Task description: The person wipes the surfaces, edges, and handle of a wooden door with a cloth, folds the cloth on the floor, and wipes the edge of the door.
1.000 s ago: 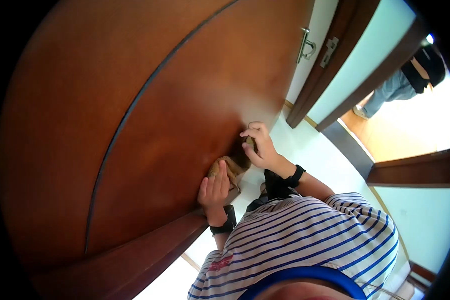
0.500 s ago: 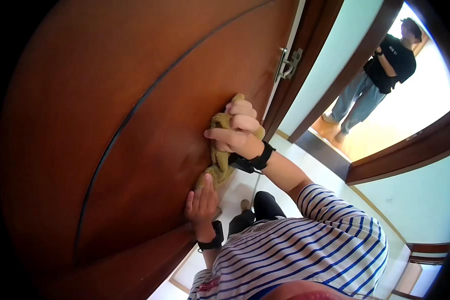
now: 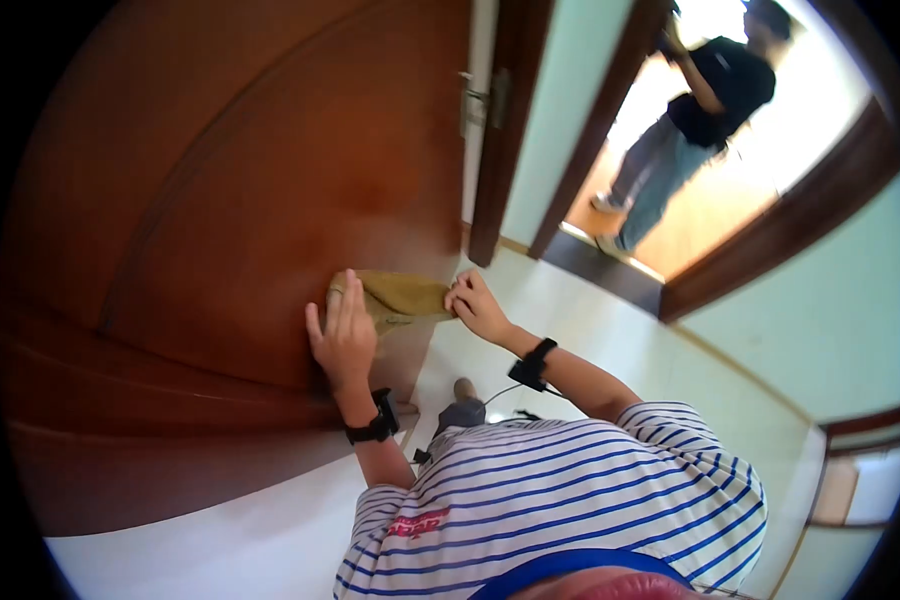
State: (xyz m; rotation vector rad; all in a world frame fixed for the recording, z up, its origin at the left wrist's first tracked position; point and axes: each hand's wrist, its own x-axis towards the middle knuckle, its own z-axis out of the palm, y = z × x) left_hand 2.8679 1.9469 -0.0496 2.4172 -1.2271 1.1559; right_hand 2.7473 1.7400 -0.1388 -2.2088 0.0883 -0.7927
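A yellow-brown cloth point(image 3: 402, 293) is stretched sideways between my hands, beside the brown wooden door point(image 3: 300, 200). My left hand point(image 3: 346, 335) lies over the cloth's left end with its fingers extended and the thumb spread apart. At the other end, my right hand point(image 3: 478, 306) pinches the cloth's edge between thumb and bent fingers, away from the door's surface. The part of the cloth under my left palm is hidden.
A metal door latch point(image 3: 475, 97) is at the door's far edge, near the frame point(image 3: 515, 110). Another person point(image 3: 710, 100) in a dark shirt stands in a doorway at the upper right. Light floor tiles point(image 3: 540, 350) lie below.
The bunched cloth has been spread out. My right hand has moved down, off the door, to the cloth's end. My left hand has shifted up and left onto the cloth. The view has turned.
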